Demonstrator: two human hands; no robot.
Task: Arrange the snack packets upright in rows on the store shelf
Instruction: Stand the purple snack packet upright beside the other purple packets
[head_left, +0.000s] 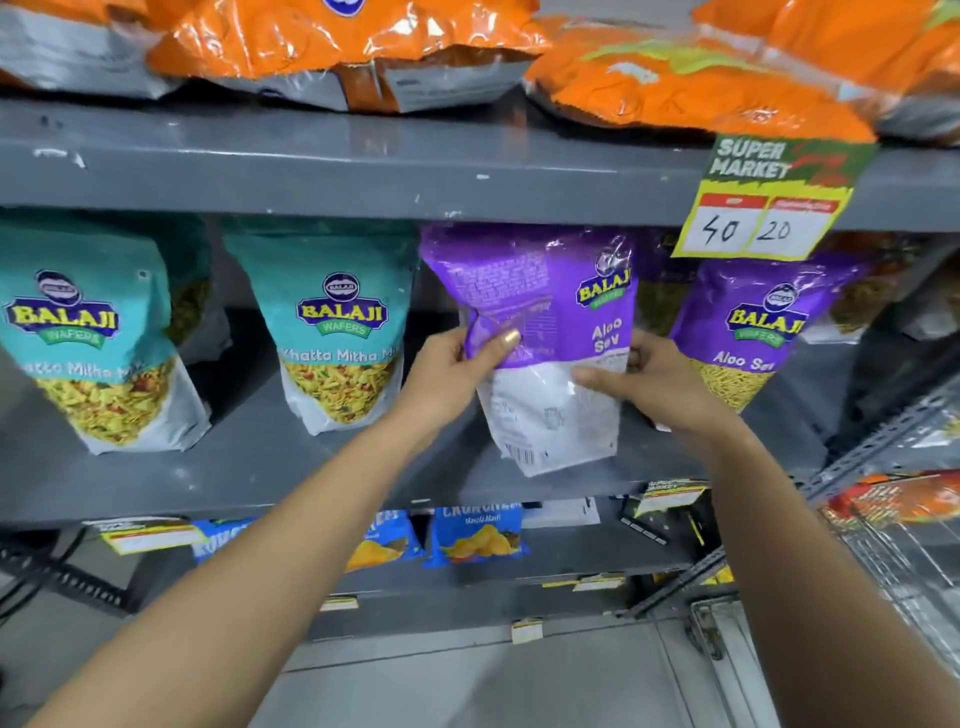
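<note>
A purple Aloo Sev packet (540, 291) stands upright on the grey middle shelf (260, 467), its back side turned towards me. My left hand (457, 369) grips its left edge, thumb on the front. My right hand (649, 384) holds its right side, where a second purple packet (608, 306) shows its front just behind. Another purple Aloo Sev packet (753, 332) stands upright to the right. Two teal Khatta Mitha packets (337, 322) (88, 332) stand upright to the left.
Orange packets (337, 47) lie flat on the shelf above. A yellow price tag (763, 208) hangs from that shelf's edge at right. Blue chip packets (478, 535) sit on the shelf below. A metal wire rack (883, 545) stands at the lower right.
</note>
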